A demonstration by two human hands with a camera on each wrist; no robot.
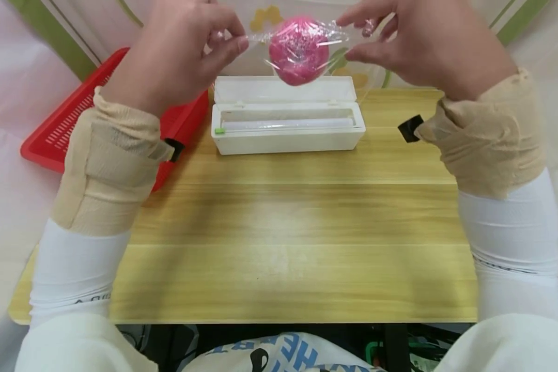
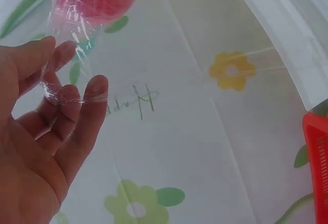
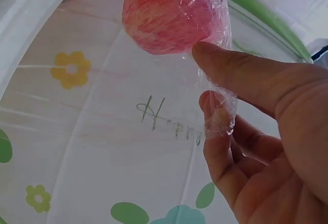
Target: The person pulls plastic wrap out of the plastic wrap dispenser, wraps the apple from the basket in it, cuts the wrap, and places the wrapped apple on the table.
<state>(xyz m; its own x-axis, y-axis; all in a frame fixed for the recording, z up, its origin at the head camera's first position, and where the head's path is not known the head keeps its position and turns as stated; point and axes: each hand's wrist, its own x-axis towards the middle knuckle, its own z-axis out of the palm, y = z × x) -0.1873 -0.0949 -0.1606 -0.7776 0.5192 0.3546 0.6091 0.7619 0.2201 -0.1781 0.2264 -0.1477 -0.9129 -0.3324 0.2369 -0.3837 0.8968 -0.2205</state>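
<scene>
A pink-red apple (image 1: pixel 299 51), wrapped in clear cling film (image 2: pixel 77 34), hangs in the air between the two hands. The left hand (image 1: pixel 190 51) holds the film at the apple's left, thumb and forefinger at its gathered end. In the left wrist view the film stretches across its fingers. On the other side the right hand (image 1: pixel 414 46) has film (image 3: pixel 223 101) among its curled fingers, its thumb tip close to the apple in the right wrist view. Just beyond the table's middle, below the apple, stands a white cling film dispenser (image 1: pixel 288 142) with its lid up and a roll inside.
Left of the dispenser is a red plastic basket (image 1: pixel 46 147), partly hidden behind the left arm. The wooden table (image 1: pixel 288 217) reaches toward the person's lap. A flower-patterned cloth (image 2: pixel 174 157) lies beyond it.
</scene>
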